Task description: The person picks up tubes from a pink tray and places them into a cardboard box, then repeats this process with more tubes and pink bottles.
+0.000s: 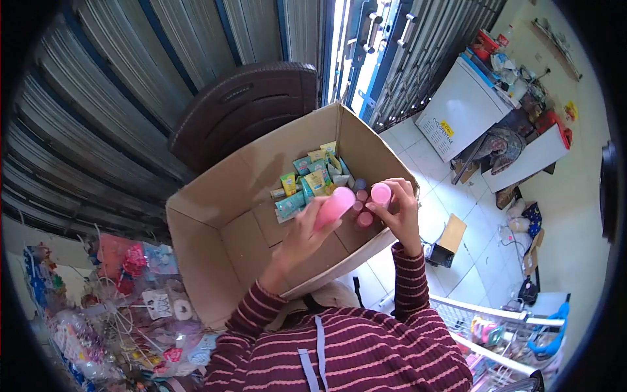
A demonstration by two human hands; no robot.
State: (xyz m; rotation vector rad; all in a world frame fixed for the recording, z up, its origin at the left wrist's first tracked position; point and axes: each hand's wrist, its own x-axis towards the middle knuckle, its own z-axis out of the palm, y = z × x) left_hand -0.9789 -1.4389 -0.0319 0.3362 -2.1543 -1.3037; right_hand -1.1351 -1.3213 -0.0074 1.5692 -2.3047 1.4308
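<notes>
In the head view, your left hand (302, 234) was raised over an open cardboard box (215, 202), its fingers wrapped around a pink bottle (334, 207) that lay tilted, its upper end pointing toward your other hand. Your right hand (400, 210) was just beside it, fingers pinched on a small pink cap (381, 193), which sat close to the bottle's upper end; whether cap and bottle were touching could not be told from this angle. Both hands hovered above the right inner part of the box. Beneath them, on the box floor, lay a few dark pink round-topped items (361, 208), probably more of the same bottles, and beyond those a heap of green and yellow tubes (312, 179) against the far wall. A dark brown plastic chair (245, 108) stood behind the box, in front of a corrugated shutter (98, 98). Striped maroon sleeves (408, 281) covered your forearms.
</notes>
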